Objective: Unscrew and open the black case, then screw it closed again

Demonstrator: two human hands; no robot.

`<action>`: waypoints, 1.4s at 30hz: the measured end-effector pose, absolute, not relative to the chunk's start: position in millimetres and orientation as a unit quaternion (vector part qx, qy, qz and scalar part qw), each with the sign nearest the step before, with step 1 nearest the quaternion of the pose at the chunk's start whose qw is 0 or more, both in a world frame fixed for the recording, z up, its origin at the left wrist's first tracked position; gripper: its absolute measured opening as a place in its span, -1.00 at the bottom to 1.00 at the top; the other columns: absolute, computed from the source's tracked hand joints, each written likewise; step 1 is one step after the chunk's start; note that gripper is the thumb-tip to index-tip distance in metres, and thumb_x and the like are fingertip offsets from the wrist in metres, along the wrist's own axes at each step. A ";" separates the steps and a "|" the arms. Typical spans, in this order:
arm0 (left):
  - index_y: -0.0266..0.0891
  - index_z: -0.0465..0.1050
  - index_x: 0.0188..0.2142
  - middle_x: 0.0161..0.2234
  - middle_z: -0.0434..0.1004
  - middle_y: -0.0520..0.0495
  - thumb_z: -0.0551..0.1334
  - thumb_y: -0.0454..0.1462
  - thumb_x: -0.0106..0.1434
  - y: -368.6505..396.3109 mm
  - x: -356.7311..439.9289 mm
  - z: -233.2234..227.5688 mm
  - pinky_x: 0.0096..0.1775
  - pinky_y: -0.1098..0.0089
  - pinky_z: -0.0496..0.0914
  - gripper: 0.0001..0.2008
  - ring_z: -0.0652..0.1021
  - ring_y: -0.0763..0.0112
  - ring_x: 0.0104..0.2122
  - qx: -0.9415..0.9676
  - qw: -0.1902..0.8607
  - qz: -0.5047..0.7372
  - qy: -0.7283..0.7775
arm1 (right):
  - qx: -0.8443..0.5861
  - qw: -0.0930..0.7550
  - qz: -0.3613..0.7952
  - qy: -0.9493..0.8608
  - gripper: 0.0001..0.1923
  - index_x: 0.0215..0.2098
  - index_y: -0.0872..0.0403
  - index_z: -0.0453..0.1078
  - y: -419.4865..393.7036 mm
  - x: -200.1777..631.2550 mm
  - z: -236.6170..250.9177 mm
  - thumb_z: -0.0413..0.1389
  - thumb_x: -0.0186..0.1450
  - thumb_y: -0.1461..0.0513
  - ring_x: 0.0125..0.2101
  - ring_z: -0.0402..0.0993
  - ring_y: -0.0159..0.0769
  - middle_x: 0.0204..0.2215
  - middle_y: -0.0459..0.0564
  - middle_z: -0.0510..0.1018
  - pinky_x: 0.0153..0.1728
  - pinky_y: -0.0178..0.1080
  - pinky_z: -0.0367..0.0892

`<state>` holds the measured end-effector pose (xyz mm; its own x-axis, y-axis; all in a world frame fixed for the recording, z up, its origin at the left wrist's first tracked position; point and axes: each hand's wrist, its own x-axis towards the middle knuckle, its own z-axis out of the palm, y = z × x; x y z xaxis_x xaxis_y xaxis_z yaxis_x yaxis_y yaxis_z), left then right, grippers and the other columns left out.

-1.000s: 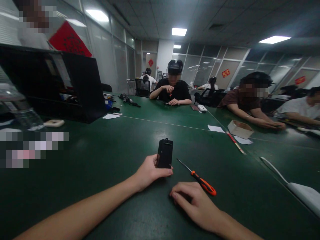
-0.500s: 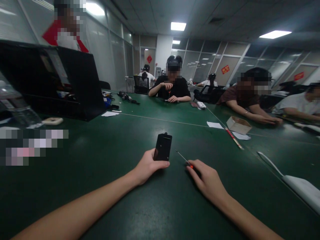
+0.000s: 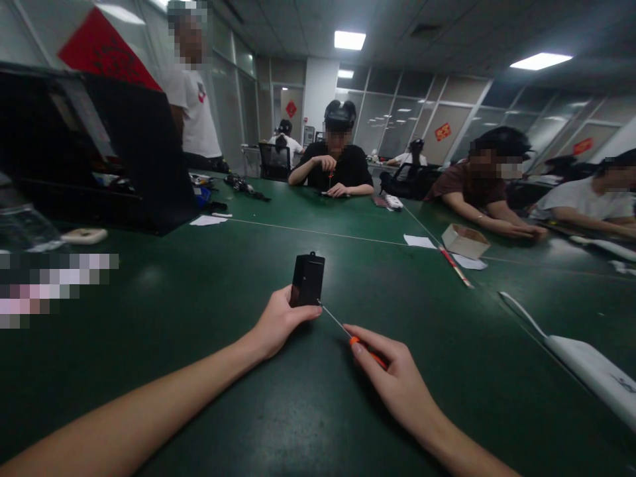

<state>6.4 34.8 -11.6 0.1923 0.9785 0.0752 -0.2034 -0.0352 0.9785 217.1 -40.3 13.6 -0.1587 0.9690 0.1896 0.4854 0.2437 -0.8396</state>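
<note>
A flat black rectangular case [image 3: 310, 278] with a small loop at its top end stands tilted up in my left hand [image 3: 281, 321]. The thumb presses along its lower edge, and the other fingers are hidden behind it. My right hand [image 3: 392, 368] is closed round the orange and black handle of a screwdriver [image 3: 354, 340]. The thin metal shaft points up and to the left. Its tip meets the lower right corner of the case, where a small screw spot shows. Both hands are above the green table [image 3: 238, 411].
On the left stands a large black open box [image 3: 149, 159], with a clear plastic bottle [image 3: 27, 225] beside it. At the right are a small cardboard box [image 3: 464, 242], papers [image 3: 420, 241] and a white power strip [image 3: 591, 371]. Across the table a person [image 3: 342, 159] works with a screwdriver.
The screwdriver tip has come from beside the case to its lower right corner. My right hand now shows more of the orange handle. The view has shifted slightly.
</note>
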 end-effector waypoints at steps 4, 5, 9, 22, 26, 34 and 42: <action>-0.31 0.44 -0.31 -0.37 0.47 -0.02 0.45 -0.23 0.01 33.8 5.4 -11.1 -0.34 0.41 0.31 -0.69 0.46 0.39 -0.37 0.529 0.556 0.504 0.396 | -0.537 0.367 0.314 -0.692 -0.62 0.04 0.01 0.53 -42.0 216.9 12.8 0.09 0.36 0.05 -0.21 0.58 -0.13 -0.10 0.08 0.63 -0.17 -0.13 0.46; -0.31 0.44 -0.31 -0.37 0.47 -0.01 0.45 -0.22 0.01 33.4 5.0 -10.5 -0.34 0.41 0.31 -0.69 0.46 0.39 -0.37 0.534 0.551 0.503 0.398 | -0.542 0.359 0.324 -0.687 -0.61 0.04 0.02 0.53 -42.4 216.3 12.2 0.09 0.36 0.04 -0.30 0.58 -0.16 -0.14 0.08 0.64 -0.27 -0.17 0.48; -0.30 0.45 -0.29 -0.35 0.50 -0.03 0.43 -0.20 0.03 30.9 3.8 -5.6 -0.31 0.39 0.34 -0.69 0.49 0.34 -0.34 0.560 0.516 0.496 0.417 | -0.554 0.340 0.409 -0.641 -0.53 0.12 0.02 0.46 -43.5 214.5 10.2 0.10 0.35 -0.01 -0.67 0.38 -0.41 -0.35 0.00 0.59 -0.66 -0.33 0.30; -0.30 0.48 -0.23 -0.29 0.58 -0.09 0.37 -0.20 0.10 19.0 8.1 7.9 -0.25 0.32 0.41 -0.73 0.56 0.24 -0.28 0.647 0.376 0.447 0.490 | -0.541 0.363 0.522 -0.551 -0.51 -0.04 0.14 0.51 -38.7 216.8 20.8 0.26 0.19 0.00 -0.67 0.17 -0.53 -0.57 -0.17 0.36 -0.69 -0.42 0.01; -0.30 0.48 -0.22 -0.29 0.58 -0.09 0.36 -0.20 0.11 17.7 7.8 6.9 -0.25 0.33 0.41 -0.73 0.57 0.23 -0.28 0.659 0.364 0.444 0.485 | -0.542 0.370 0.537 -0.530 -0.47 -0.02 0.13 0.48 -41.1 213.8 19.7 0.12 0.27 -0.09 -0.71 0.22 -0.50 -0.59 -0.18 0.34 -0.71 -0.40 0.07; -0.29 0.50 -0.19 -0.26 0.59 -0.10 0.35 -0.20 0.11 20.4 7.4 2.8 -0.21 0.29 0.41 -0.71 0.56 0.21 -0.27 0.664 0.359 0.441 0.485 | -0.543 0.372 0.532 -0.532 -0.50 -0.06 0.11 0.46 -39.0 217.6 16.8 0.23 0.19 -0.04 -0.70 0.27 -0.51 -0.51 -0.17 0.39 -0.70 -0.39 0.21; -0.29 0.51 -0.20 -0.26 0.60 -0.11 0.36 -0.20 0.08 21.3 8.1 1.5 -0.22 0.30 0.41 -0.70 0.56 0.20 -0.26 0.667 0.357 0.435 0.488 | -0.556 0.341 0.526 -0.545 -0.58 -0.14 0.16 0.49 -37.3 217.0 20.7 0.16 0.24 -0.01 -0.69 0.21 -0.51 -0.47 -0.05 0.54 -0.72 -0.41 0.09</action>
<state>8.1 21.3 1.5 0.1442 0.9622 0.2311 0.3406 -0.2676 0.9013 217.0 -37.3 20.7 -0.1482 0.9657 -0.2132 0.2482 -0.1724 -0.9533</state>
